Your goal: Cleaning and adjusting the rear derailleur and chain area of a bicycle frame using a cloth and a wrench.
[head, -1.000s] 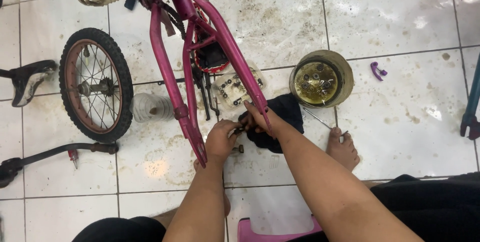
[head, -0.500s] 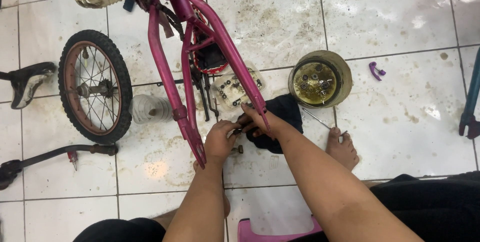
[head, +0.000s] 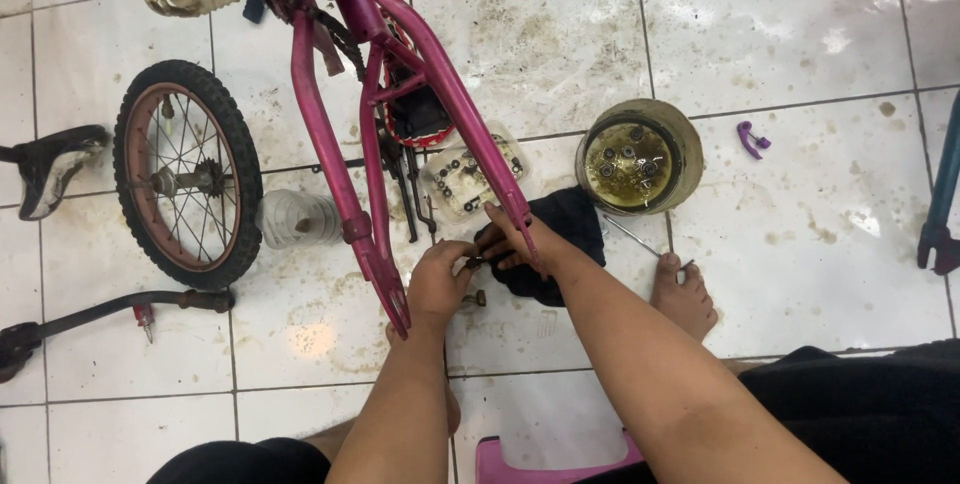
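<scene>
Hands (head: 440, 279) and (head: 515, 239) pinch a small part by the frame (head: 440, 84); you'll want a steady grip for threading it.

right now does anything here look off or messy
Yes. The pink bike frame stands upside down with its wheel off, lying flat on the stained tiled floor. Both hands, left hand and right hand, meet at the rear fork end.

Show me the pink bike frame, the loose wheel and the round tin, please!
Pink bike frame (head: 440, 84), head view, on the right rear fork tube.
Loose wheel (head: 240, 149), head view, on the black tyre's right side.
Round tin (head: 690, 144), head view, on its right rim.
</scene>
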